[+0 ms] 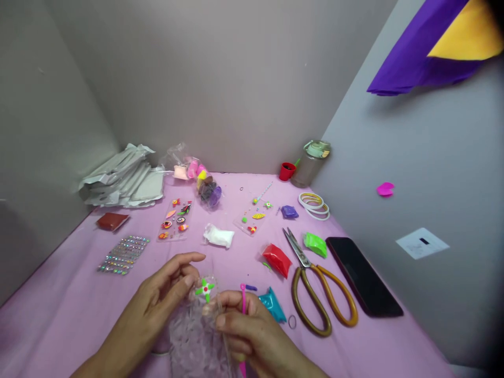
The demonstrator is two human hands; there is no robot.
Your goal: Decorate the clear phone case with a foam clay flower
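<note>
Clear plastic phone case [201, 303], bearing a green clay pinwheel [205, 290] with a pale centre, is held up between a person's two bare hands, just left of the brass-handled scissors [321, 294]. The left hand [157, 299] stands half open, fingers loosely curled and thumb against the case's upper edge (whether it grips or only steadies cannot be told). The right hand [252, 328] is closed further, its curled fingers wrapped around the slim magenta tool [243, 304] and resting against the case's edge. Below the hands, left of the scissors, lies a crinkled translucent lilac sheet [195, 341] (plastic or lace, too blurred to tell).

Glossy packets of modelling clay surround the scissors: red [276, 260] just beyond the blades, neon green [315, 244] beyond the handles, teal [272, 305] just left of them. White clay [218, 235] lies farther left. Beyond the scissors, a clear case dotted with small clay shapes [252, 220] sits on the pink tablecloth [71, 325]; another, more thickly decorated [175, 220], lies farther left. A faceted rhinestone sticker sheet [123, 255] glitters at the far left, well apart from the scissors, while a black smartphone [364, 275] lies face up just to their right.
</note>
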